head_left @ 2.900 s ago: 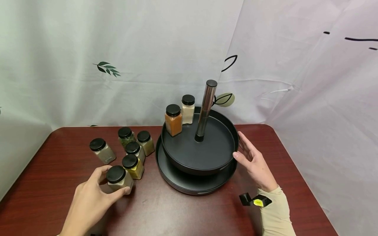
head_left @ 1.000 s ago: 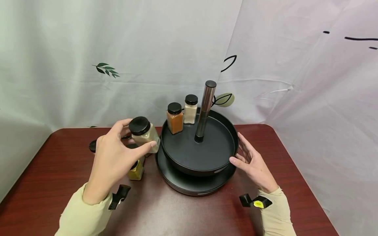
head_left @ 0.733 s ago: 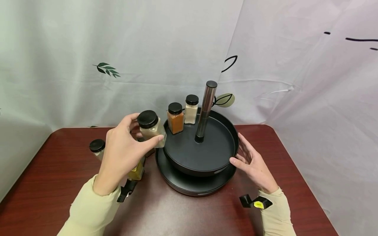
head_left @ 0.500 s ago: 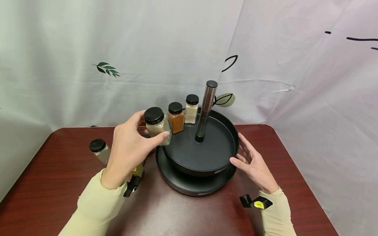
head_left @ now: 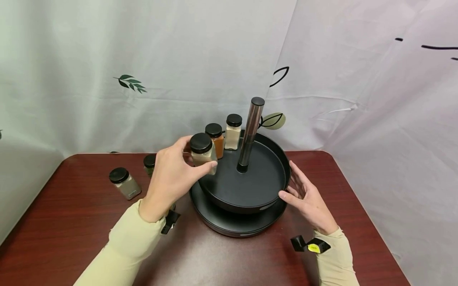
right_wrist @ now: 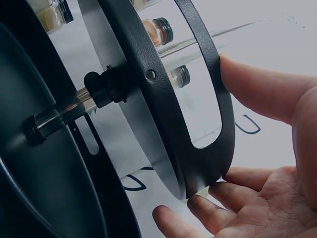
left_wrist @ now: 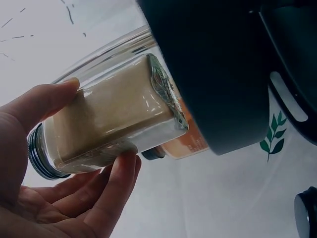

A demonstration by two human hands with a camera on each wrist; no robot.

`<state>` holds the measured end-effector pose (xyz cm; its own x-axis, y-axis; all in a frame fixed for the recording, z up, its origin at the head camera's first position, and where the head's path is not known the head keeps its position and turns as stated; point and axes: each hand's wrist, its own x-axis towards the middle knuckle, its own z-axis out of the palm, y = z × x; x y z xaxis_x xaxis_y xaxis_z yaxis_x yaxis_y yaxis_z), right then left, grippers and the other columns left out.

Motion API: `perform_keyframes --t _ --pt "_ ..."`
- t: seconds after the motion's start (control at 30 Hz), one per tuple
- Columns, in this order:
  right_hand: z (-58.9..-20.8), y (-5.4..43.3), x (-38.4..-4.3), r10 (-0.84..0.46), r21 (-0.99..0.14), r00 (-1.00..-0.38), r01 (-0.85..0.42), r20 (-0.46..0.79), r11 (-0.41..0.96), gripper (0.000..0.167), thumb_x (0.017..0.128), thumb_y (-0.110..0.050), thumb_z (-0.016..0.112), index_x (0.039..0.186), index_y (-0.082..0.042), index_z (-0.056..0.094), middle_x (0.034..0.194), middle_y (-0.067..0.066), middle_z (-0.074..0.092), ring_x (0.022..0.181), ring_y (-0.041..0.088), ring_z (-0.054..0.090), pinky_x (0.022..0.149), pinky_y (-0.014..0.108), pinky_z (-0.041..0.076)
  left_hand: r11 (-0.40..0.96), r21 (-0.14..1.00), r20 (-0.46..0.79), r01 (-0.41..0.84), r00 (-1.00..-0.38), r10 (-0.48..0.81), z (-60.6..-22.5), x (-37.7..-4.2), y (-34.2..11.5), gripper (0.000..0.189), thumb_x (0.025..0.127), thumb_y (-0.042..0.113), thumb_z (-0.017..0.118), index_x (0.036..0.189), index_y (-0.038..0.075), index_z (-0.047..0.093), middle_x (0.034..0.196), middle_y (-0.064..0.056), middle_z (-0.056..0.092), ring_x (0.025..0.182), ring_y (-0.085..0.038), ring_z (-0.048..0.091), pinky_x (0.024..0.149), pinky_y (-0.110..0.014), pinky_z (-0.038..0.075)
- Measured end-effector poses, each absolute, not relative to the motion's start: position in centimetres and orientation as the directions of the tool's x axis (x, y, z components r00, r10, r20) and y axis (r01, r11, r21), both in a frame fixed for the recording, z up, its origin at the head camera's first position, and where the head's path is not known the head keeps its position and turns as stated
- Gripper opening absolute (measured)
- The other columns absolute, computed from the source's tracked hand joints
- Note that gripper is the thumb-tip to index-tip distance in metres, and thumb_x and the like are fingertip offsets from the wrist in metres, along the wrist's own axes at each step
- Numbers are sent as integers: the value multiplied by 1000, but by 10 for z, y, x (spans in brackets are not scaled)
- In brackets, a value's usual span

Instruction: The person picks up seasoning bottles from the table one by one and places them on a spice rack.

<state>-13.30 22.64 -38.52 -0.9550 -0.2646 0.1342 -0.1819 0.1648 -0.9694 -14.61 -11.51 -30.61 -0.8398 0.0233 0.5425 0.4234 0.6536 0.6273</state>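
My left hand (head_left: 171, 172) grips a square glass spice jar (head_left: 203, 159) of beige powder between thumb and fingers. The jar, black-lidded and raised off the table, overlaps the left rim of the upper black round tray (head_left: 247, 192) in the head view. In the left wrist view its base is close to the tray wall. Thumb and fingertips of my right hand (head_left: 308, 200) rest against the tray's right side, beside a slot in the wall. On that tray stand an orange spice jar (head_left: 219, 146), partly hidden by the held one, and a cream one (head_left: 233, 135).
A metal post (head_left: 250, 135) rises from the tray's centre. Beneath lies a wider lower tray (head_left: 232, 226). One pale spice jar (head_left: 129, 188) lies tilted on the table's left. A green jar (head_left: 149, 162) shows behind my left arm, which hides others. Patterned white cloth (head_left: 179, 71) backs the table.
My left hand has lifted the beige jar from the table and carried it right to the upper tray's left rim. That tray has turned slightly, shifting its jars rightward. My right hand stays beside it.
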Motion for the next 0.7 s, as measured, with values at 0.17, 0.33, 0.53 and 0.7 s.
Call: perform_keyframes --t 0.17,0.33,0.53,0.7 --pt "-386 226 -134 -261 -971 -956 -181 136 158 87 94 -1 69 162 -14 17 167 7 18 151 33 20 106 19 40 666 602 555 441 -831 49 -311 -150 -112 56 69 26 93 115 6 67 77 0 66 65 -13 56 60 -31 46" --pt "-386 226 -134 -260 -971 -956 -183 139 154 87 94 -1 68 162 -12 16 167 7 18 151 33 21 106 18 39 674 605 528 424 -847 59 -316 -153 -111 59 70 25 93 118 4 67 79 -3 67 66 -15 57 61 -33 46" --pt "-385 226 -133 -262 -973 -955 -181 139 144 86 94 -1 68 162 -13 16 166 8 20 150 33 22 106 19 39 686 608 499 400 -864 61 -320 -154 -111 61 70 27 93 119 3 66 81 -4 67 67 -17 57 61 -34 46" --pt "-386 226 -133 -264 -972 -955 -178 133 153 86 94 -1 68 162 -14 16 167 7 19 151 32 21 106 18 39 693 602 491 395 -869 69 -324 -155 -111 59 70 28 93 117 3 67 81 -2 68 67 -16 59 61 -34 47"
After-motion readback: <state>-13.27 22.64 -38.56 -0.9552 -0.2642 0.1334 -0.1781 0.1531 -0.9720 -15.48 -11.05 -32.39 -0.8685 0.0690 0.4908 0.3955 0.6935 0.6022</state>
